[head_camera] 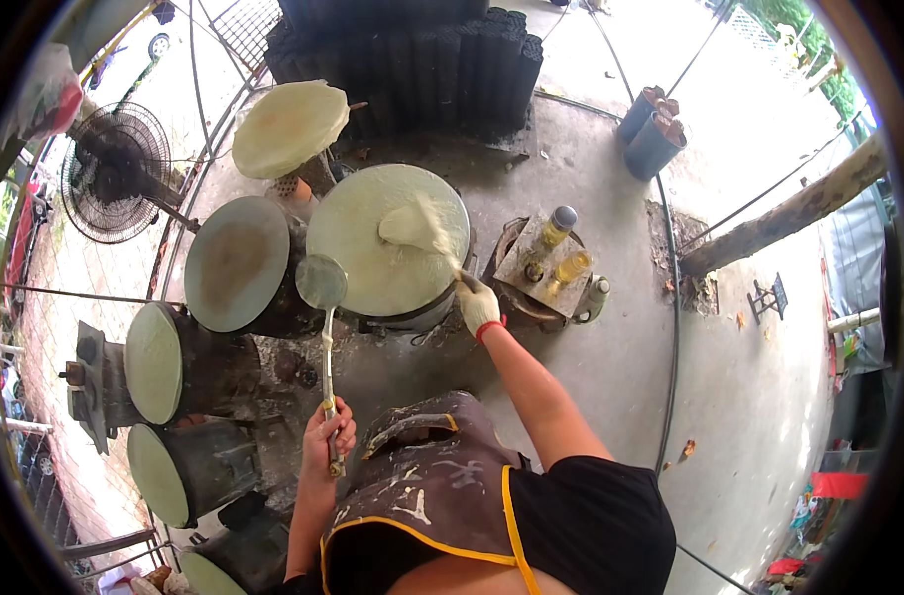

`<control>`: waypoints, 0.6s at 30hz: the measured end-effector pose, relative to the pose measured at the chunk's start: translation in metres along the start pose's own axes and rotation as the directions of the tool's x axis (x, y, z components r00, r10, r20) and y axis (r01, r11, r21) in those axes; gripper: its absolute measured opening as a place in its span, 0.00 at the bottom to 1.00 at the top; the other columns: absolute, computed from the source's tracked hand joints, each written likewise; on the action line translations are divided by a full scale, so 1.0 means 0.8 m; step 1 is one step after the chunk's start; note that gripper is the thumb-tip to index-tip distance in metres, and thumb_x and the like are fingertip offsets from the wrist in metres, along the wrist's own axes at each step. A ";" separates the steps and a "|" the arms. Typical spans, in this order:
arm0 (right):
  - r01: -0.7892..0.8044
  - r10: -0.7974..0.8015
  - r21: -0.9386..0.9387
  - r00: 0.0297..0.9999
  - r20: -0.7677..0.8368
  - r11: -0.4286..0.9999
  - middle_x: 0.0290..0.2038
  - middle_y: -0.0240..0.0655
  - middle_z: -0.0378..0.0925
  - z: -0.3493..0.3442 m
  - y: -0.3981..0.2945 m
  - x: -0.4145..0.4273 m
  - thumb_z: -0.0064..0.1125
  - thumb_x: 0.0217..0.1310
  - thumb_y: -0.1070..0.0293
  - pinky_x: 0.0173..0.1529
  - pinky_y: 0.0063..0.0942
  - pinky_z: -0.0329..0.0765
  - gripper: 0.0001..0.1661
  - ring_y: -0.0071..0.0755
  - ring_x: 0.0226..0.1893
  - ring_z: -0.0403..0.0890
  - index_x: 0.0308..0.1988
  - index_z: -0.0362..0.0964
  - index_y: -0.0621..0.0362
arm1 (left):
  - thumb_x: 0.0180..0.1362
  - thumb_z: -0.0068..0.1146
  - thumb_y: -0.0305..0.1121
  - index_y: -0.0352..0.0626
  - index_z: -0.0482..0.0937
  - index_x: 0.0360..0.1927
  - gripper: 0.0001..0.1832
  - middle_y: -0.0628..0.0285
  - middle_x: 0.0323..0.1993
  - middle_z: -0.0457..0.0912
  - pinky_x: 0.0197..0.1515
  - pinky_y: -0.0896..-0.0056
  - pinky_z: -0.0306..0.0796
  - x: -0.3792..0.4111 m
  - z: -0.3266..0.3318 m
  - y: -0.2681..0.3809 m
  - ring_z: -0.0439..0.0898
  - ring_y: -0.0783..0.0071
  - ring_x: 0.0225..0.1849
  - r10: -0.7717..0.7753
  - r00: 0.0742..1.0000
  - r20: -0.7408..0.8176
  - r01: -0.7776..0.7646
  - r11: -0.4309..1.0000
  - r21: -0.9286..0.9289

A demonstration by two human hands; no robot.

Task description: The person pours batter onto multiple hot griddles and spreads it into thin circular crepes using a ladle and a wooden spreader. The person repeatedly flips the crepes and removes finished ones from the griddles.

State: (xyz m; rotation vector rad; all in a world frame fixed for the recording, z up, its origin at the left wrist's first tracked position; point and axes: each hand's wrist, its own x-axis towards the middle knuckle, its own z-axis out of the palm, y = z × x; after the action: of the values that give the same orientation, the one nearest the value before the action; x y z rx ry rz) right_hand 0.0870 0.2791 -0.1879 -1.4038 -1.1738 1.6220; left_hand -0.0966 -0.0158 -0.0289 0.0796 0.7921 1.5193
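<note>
My left hand (329,435) grips the handle of a metal ladle (321,281), whose round bowl hangs over the left edge of a large round griddle, as seen from above. My right hand (478,305), in a pale work glove with a red cuff, holds the handle of a batter-coated spreader (411,227). The spreader's broad end lies on a pale green layer of batter (362,223) that covers the griddle. Streaks mark the batter along the spreader. Whether the ladle holds batter I cannot tell.
A greyish griddle (236,264) with a brown centre stands at left, beyond it several pale-topped drum stoves (154,364). Pale flatbreads (292,128) are piled behind. At right, a board (526,260) carries bottles and jars. Stacked black briquettes (422,82), a fan (117,171) and a hose (675,297) surround.
</note>
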 end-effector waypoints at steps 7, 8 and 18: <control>-0.037 0.073 -0.135 0.960 0.271 0.990 0.17 0.25 0.70 0.016 -0.020 0.038 0.50 0.60 0.62 0.21 0.22 0.63 0.19 0.18 0.15 0.65 0.50 0.74 0.54 | 0.63 0.47 0.31 0.40 0.69 0.44 0.09 0.65 0.24 0.65 0.14 0.83 0.57 0.029 0.017 -0.007 0.61 0.83 0.15 -0.061 0.998 -0.024 0.056 0.986 -0.155; 0.088 -0.015 -0.279 0.968 0.251 0.956 0.16 0.23 0.68 0.012 -0.039 0.047 0.50 0.60 0.62 0.20 0.23 0.62 0.20 0.19 0.14 0.64 0.50 0.74 0.56 | 0.63 0.46 0.31 0.40 0.69 0.44 0.08 0.65 0.24 0.65 0.14 0.83 0.57 0.032 0.012 -0.013 0.61 0.83 0.15 -0.083 0.996 -0.045 0.074 0.983 -0.167; -0.040 0.125 -0.212 0.906 0.404 0.976 0.26 0.28 0.76 -0.003 -0.052 0.099 0.53 0.60 0.61 0.30 0.23 0.68 0.19 0.22 0.23 0.70 0.47 0.74 0.63 | 0.62 0.47 0.32 0.40 0.69 0.32 0.06 0.66 0.19 0.65 0.12 0.83 0.56 0.032 -0.014 -0.049 0.61 0.84 0.13 -0.204 0.925 -0.319 0.134 0.964 -0.229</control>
State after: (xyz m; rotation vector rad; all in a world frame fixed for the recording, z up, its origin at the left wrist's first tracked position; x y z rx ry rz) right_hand 0.0718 0.3672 -0.1780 -1.2748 -1.5750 1.9754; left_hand -0.0722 -0.0017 -0.0682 -0.4065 0.8865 1.4568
